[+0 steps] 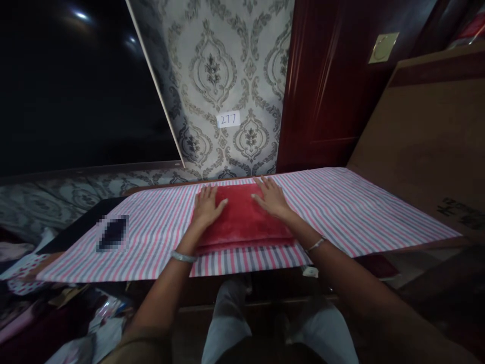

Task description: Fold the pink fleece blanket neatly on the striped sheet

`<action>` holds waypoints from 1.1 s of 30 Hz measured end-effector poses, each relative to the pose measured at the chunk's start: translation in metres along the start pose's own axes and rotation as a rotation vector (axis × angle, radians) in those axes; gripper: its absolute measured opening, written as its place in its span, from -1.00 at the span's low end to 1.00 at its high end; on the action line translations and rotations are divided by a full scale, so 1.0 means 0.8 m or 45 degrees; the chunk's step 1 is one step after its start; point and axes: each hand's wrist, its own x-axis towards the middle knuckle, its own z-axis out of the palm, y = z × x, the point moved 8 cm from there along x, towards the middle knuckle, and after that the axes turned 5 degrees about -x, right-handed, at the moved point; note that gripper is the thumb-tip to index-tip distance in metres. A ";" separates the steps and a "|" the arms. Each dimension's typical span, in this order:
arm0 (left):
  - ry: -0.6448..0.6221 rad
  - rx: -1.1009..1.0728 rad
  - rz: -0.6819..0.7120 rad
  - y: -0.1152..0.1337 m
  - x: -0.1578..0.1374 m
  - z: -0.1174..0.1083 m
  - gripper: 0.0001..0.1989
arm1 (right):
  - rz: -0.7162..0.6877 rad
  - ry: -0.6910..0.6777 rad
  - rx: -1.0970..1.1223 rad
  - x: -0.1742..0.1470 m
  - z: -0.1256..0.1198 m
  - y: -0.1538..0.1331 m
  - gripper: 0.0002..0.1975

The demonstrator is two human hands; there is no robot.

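Observation:
A red, plush-looking cloth [240,215] lies folded in layers into a rectangle in front of me. My left hand [207,206] rests flat on its left side, thumb pointing inward and fingers stretched toward the far edge. On the far right corner my right hand [272,198] lies open, fingers spread, its tips reaching about the cloth's far edge. Neither hand grasps anything. Beneath the red cloth is a striped sheet [333,207] in pink, grey and white, spread over the tabletop.
A pixelated dark item [112,233] lies on the sheet at left. Behind stand a large black screen [76,86] and a patterned wall with a paper label [228,119] reading 277. A cardboard box [428,126] stands at right. Assorted clutter [71,313] fills the lower left.

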 end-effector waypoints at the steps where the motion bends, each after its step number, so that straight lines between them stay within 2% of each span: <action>1: -0.050 0.106 0.015 0.010 0.000 0.016 -0.26 | -0.001 -0.018 -0.062 0.002 0.012 -0.011 -0.33; 3: -0.155 0.264 -0.036 0.010 -0.009 0.049 -0.28 | 0.035 -0.088 -0.165 -0.008 0.042 -0.017 -0.35; 5: -0.213 0.343 -0.101 -0.004 -0.024 0.076 -0.30 | 0.115 -0.189 -0.220 -0.027 0.075 -0.006 -0.36; 7: -0.192 0.377 -0.098 -0.016 -0.036 0.090 -0.30 | 0.134 -0.212 -0.240 -0.043 0.096 0.004 -0.37; 10: -0.136 0.381 -0.065 -0.023 -0.043 0.095 -0.29 | 0.127 -0.184 -0.239 -0.050 0.106 0.012 -0.37; 15: -0.102 0.388 -0.071 -0.017 -0.042 0.088 -0.29 | 0.119 -0.178 -0.252 -0.046 0.105 0.010 -0.37; 19: -0.153 0.437 -0.107 -0.015 -0.043 0.077 -0.30 | 0.096 -0.190 -0.350 -0.047 0.105 0.009 -0.37; 29: -0.318 0.579 -0.436 -0.058 -0.084 0.031 -0.30 | 0.119 -0.270 -0.443 -0.050 0.113 0.010 -0.36; 31: -0.311 0.573 -0.457 -0.057 -0.072 0.019 -0.30 | 0.128 -0.325 -0.414 -0.045 0.112 0.012 -0.36; 33: -0.261 0.551 -0.439 -0.049 -0.042 0.006 -0.33 | 0.143 -0.385 -0.352 -0.028 0.106 0.011 -0.37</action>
